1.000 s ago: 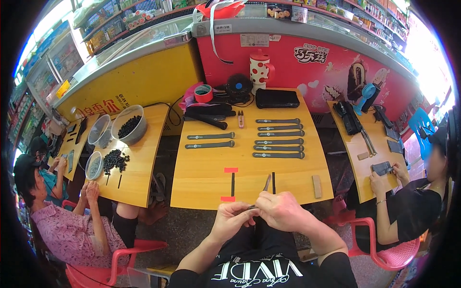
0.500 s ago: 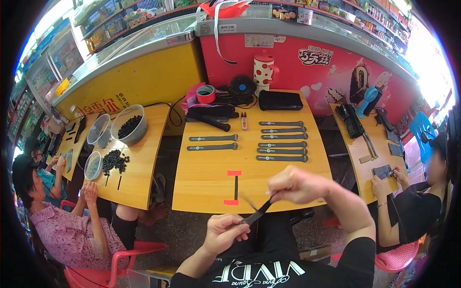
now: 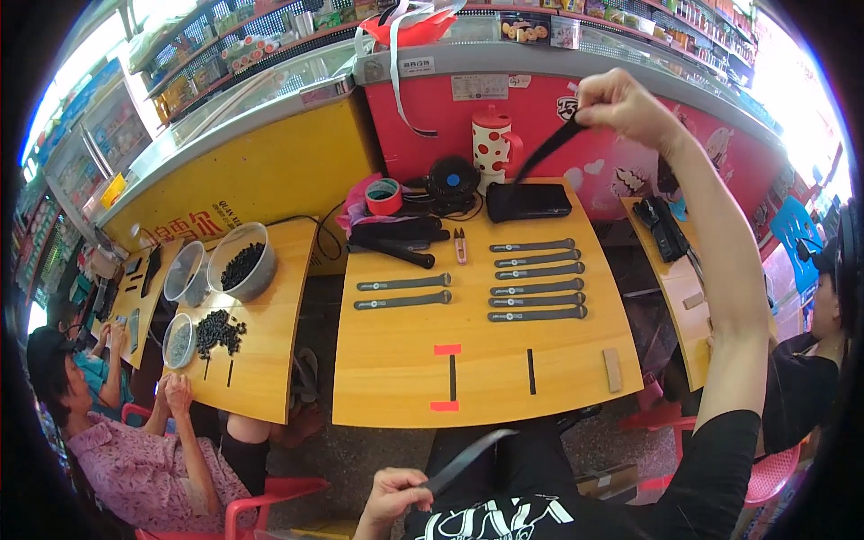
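Low in front of my body, my left hand (image 3: 396,494) is closed on one end of a dark grey strap (image 3: 463,457). The other end of this strap points up to the right. My right hand (image 3: 621,110) is raised high above the far right of the table, pinching a black strap (image 3: 549,151) that slants down to the left, blurred. I cannot tell whether the two pieces are joined. Several dark grey straps (image 3: 537,290) lie in a column on the right of the table, and two more straps (image 3: 402,300) lie on the left.
Two red tape marks (image 3: 447,349) flank a black line near the front. A wooden block (image 3: 612,370) sits front right. Thread snips (image 3: 460,246), a black pouch (image 3: 529,202), a fan (image 3: 452,181) and a dotted cup (image 3: 491,144) stand behind. People work at both side tables.
My right hand has swung up and away, pulling the black strap with it. My left hand has dropped lower with the grey strap. The view has shifted slightly, uncovering the wooden block.
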Demonstrator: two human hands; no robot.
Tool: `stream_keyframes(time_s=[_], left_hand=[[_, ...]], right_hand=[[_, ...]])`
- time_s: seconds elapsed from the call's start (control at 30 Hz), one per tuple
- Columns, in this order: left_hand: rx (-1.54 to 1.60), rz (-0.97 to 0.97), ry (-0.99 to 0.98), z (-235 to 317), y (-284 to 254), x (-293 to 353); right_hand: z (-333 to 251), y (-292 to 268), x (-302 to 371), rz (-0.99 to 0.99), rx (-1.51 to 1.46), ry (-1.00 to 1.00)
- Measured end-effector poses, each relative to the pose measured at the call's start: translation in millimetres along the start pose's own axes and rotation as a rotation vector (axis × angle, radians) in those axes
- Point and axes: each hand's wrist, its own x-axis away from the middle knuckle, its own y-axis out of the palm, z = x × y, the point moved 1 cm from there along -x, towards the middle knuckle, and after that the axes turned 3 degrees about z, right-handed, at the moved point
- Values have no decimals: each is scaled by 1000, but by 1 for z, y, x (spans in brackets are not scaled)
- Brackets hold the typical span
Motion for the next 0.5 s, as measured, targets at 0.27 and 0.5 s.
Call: stream_keyframes(time_s=[0.27, 0.5], left_hand=[[290, -102, 240, 14, 2, -31], [313, -114, 238, 14, 3, -43]], right_hand=[[35, 73, -48, 201, 332, -322], [68, 149, -45, 256, 442, -239]])
